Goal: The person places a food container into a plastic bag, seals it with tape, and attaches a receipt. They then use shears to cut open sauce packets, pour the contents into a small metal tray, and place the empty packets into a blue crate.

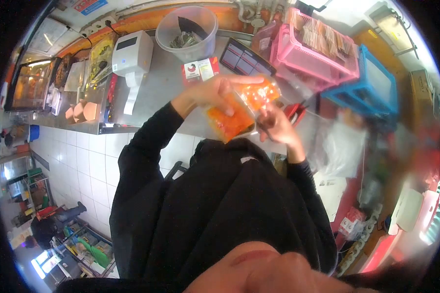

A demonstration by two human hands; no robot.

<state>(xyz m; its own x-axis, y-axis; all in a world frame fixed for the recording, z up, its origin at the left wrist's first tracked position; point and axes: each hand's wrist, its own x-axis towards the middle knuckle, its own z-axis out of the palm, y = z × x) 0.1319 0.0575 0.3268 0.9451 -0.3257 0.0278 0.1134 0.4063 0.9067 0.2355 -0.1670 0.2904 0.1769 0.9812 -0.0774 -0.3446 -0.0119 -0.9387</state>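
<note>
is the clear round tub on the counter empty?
No, the clear round tub on the steel counter holds dark packets, while both hands hold an orange bag.

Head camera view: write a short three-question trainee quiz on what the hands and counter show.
1. True or false: both the left hand and the right hand are on the orange pouch.
2. What stands nearest the white label printer? A) pink basket B) clear plastic tub C) blue crate
3. Fill in: the small red-and-white box lies on the ___ counter.

Key: 1 true; 2 B; 3 steel.
</note>
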